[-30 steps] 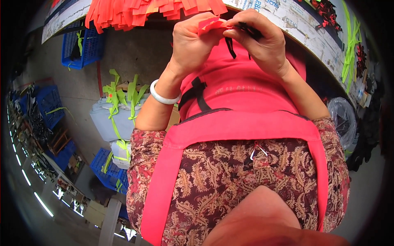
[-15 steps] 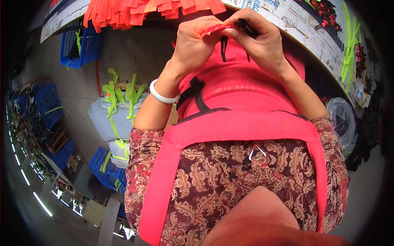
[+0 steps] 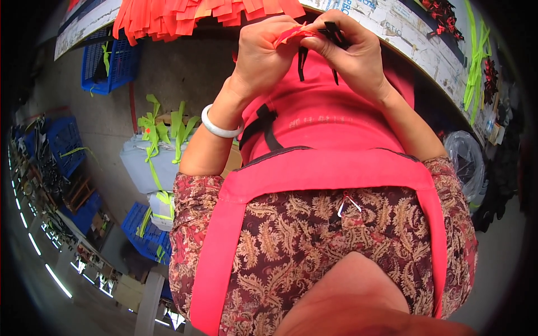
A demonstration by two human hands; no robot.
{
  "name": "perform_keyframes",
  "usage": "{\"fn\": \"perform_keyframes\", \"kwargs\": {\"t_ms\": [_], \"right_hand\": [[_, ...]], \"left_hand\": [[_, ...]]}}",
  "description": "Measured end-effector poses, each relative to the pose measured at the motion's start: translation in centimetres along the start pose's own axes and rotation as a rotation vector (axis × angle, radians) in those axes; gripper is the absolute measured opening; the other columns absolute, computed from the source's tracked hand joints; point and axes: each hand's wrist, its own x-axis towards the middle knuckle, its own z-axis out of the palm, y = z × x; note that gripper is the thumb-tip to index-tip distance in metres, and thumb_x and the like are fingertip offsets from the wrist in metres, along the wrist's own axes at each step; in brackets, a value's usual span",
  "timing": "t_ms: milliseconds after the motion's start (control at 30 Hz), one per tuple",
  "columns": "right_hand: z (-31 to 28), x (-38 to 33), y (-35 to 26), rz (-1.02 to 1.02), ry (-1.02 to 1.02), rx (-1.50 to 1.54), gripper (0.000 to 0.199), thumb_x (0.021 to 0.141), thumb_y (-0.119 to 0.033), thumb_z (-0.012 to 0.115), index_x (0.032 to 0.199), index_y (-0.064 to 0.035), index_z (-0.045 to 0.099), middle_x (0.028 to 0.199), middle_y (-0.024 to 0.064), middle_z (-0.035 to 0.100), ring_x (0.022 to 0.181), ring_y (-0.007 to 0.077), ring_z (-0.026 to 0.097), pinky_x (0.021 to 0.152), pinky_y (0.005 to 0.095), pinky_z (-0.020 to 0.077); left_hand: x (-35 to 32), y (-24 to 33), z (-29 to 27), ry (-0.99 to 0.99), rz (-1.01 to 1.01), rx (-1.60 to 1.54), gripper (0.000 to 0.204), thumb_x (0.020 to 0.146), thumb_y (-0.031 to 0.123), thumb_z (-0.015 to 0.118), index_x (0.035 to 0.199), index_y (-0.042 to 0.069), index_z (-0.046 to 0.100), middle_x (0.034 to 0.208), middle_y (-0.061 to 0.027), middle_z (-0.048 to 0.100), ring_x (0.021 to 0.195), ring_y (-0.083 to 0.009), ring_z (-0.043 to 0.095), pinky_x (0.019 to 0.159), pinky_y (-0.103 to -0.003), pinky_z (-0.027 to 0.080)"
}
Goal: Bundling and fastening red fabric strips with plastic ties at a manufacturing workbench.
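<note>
Both hands meet in front of my red apron (image 3: 330,126), close to the table's near edge. My left hand (image 3: 266,53) is closed on a folded orange-red fabric strip (image 3: 291,36), which points toward the other hand. In a pinch, my right hand (image 3: 353,53) grips several narrow black strips (image 3: 335,35); some ends stick up above the fingers and others hang below. The fingertips of the two hands touch or nearly touch where orange and black come together. Whether the pieces are joined there is hidden by the fingers.
A pile of orange-red strips (image 3: 185,15) hangs over the edge of the white table (image 3: 403,36). Yellow-green strips (image 3: 476,61) and red-and-black bundles (image 3: 443,17) lie at right. Blue crates (image 3: 110,64) and a tied grey bundle (image 3: 143,159) stand on the floor at left.
Both hands have shifted very slightly, keeping the same grip. A little more of the orange-red strip shows between them.
</note>
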Motion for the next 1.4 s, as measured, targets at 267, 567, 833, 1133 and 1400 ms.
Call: {"fn": "perform_keyframes", "kwargs": {"t_ms": [267, 567, 833, 1133, 1400], "right_hand": [[-0.2, 0.2, -0.7, 0.037, 0.027, 0.008, 0.013, 0.086, -0.001, 0.068, 0.097, 0.0000, 0.062, 0.092, 0.0016, 0.061, 0.085, 0.0080, 0.057, 0.080, 0.0216, 0.0464], [-0.6, 0.3, -0.4, 0.222, -0.018, 0.052, 0.012, 0.088, -0.007, 0.068, 0.096, -0.0002, 0.062, 0.085, -0.0011, 0.058, 0.078, 0.0047, 0.053, 0.072, 0.0188, 0.0430], [0.2, 0.5, 0.0, 0.148, -0.037, 0.136, 0.016, 0.086, -0.008, 0.069, 0.098, -0.0007, 0.061, 0.085, 0.0009, 0.059, 0.077, 0.0060, 0.055, 0.070, 0.0219, 0.0462], [-0.2, 5.6, 0.3, 0.289, -0.155, 0.103, 0.018, 0.087, -0.017, 0.069, 0.095, -0.0007, 0.066, 0.080, 0.0031, 0.062, 0.077, 0.0093, 0.058, 0.069, 0.0262, 0.0472], [-3.8, 23.3, -2.4, 0.212, 0.184, -0.176, 0.028, 0.086, -0.033, 0.070, 0.095, -0.0073, 0.066, 0.083, -0.0007, 0.058, 0.071, 0.0090, 0.047, 0.061, 0.0261, 0.0401]], "left_hand": [[0.3, -0.1, -0.1, -0.001, -0.012, 0.011, 0.010, 0.081, -0.004, 0.064, 0.091, -0.002, 0.067, 0.076, -0.0070, 0.062, 0.068, -0.0139, 0.058, 0.061, -0.025, 0.046], [0.6, 0.5, -0.7, -0.093, -0.210, -0.090, 0.007, 0.085, 0.001, 0.064, 0.092, -0.001, 0.066, 0.076, -0.0029, 0.063, 0.069, -0.0078, 0.057, 0.062, -0.024, 0.048], [0.9, 0.8, -0.6, 0.084, -0.067, -0.136, 0.011, 0.081, -0.001, 0.070, 0.091, -0.002, 0.067, 0.084, -0.0030, 0.065, 0.071, -0.0095, 0.060, 0.065, -0.023, 0.049], [0.3, 2.4, -4.3, 0.285, -0.318, -0.404, 0.009, 0.091, 0.005, 0.063, 0.096, 0.000, 0.066, 0.069, 0.0048, 0.054, 0.055, -0.0013, 0.043, 0.050, -0.019, 0.033], [0.4, 3.5, -3.4, 0.063, -0.434, -0.523, 0.012, 0.088, 0.008, 0.067, 0.097, -0.001, 0.067, 0.076, 0.0028, 0.058, 0.058, -0.0006, 0.046, 0.050, -0.017, 0.033]]}}
